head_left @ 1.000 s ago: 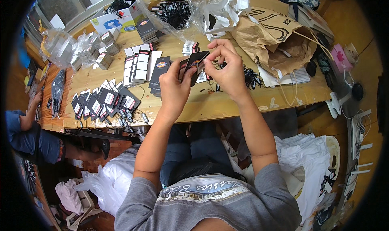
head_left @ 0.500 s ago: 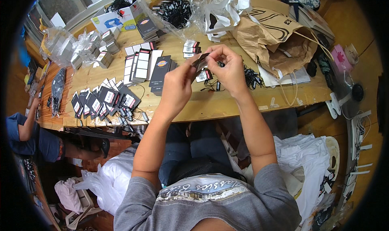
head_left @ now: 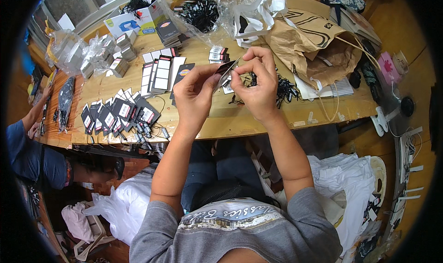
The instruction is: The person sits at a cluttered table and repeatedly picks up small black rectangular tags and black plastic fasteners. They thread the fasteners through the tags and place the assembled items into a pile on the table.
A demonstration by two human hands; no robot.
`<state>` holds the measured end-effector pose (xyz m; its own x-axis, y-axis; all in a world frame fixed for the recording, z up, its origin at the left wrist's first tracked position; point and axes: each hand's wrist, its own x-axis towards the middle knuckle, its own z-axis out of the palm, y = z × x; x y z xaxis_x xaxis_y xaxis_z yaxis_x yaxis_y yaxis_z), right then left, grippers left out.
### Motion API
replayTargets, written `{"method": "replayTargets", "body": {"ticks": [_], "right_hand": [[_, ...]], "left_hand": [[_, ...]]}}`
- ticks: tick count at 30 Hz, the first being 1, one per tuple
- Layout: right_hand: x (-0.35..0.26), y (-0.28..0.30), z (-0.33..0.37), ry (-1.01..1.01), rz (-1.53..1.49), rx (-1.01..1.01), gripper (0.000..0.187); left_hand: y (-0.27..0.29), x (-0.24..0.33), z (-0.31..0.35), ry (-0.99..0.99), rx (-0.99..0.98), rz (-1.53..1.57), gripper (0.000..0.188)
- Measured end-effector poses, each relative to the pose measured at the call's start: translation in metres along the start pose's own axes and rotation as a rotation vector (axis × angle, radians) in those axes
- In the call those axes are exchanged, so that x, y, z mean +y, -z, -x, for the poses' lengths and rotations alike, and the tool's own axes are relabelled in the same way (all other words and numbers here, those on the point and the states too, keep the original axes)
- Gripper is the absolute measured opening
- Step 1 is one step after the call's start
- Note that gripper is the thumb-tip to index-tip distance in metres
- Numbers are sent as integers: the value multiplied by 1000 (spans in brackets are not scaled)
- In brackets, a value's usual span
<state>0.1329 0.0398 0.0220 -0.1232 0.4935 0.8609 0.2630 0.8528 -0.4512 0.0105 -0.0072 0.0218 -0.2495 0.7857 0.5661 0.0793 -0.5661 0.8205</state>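
My left hand [head_left: 194, 88] pinches a dark hang tag [head_left: 225, 68] between thumb and fingers, held tilted above the table. My right hand [head_left: 256, 81] meets the tag's right edge with thumb and index finger closed together; whatever thin thing they grip is too small to make out. Just behind lie small tags with barcode labels [head_left: 218, 54]. Beside and partly behind my right hand is a heap of black tag strings [head_left: 287, 91]. A stack of black cards [head_left: 183, 74] stands left of my left hand, which partly covers it.
Strung black tags [head_left: 121, 113] lie fanned at the table's front left. White-panelled labels [head_left: 161, 74] sit behind them. A paper bag [head_left: 318, 41] lies open at the right. A plastic bag of strings [head_left: 198, 14] and a box [head_left: 134, 23] stand at the back. Another person's arm [head_left: 34, 111] reaches in at far left.
My left hand has shifted slightly left and turned the tag more edge-on. My right hand has come down a little beside it. The other person's arm has moved farther along the left table.
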Motion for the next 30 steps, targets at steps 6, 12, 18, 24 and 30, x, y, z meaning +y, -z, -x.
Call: {"method": "replayTargets", "body": {"ticks": [6, 12, 18, 24, 30], "right_hand": [[0, 2, -3, 79, 80, -33, 17], [1, 1, -1, 136, 103, -45, 19], [4, 1, 3, 65, 33, -38, 18], [3, 3, 1, 54, -37, -60, 16], [-1, 7, -5, 18, -6, -148, 12]], "left_hand": [[3, -5, -3, -201, -97, -203, 17], [1, -3, 0, -115, -16, -111, 21], [4, 6, -8, -431, -170, -469, 24], [12, 6, -14, 166, -207, 103, 12], [3, -2, -22, 244, -133, 186, 15]]}}
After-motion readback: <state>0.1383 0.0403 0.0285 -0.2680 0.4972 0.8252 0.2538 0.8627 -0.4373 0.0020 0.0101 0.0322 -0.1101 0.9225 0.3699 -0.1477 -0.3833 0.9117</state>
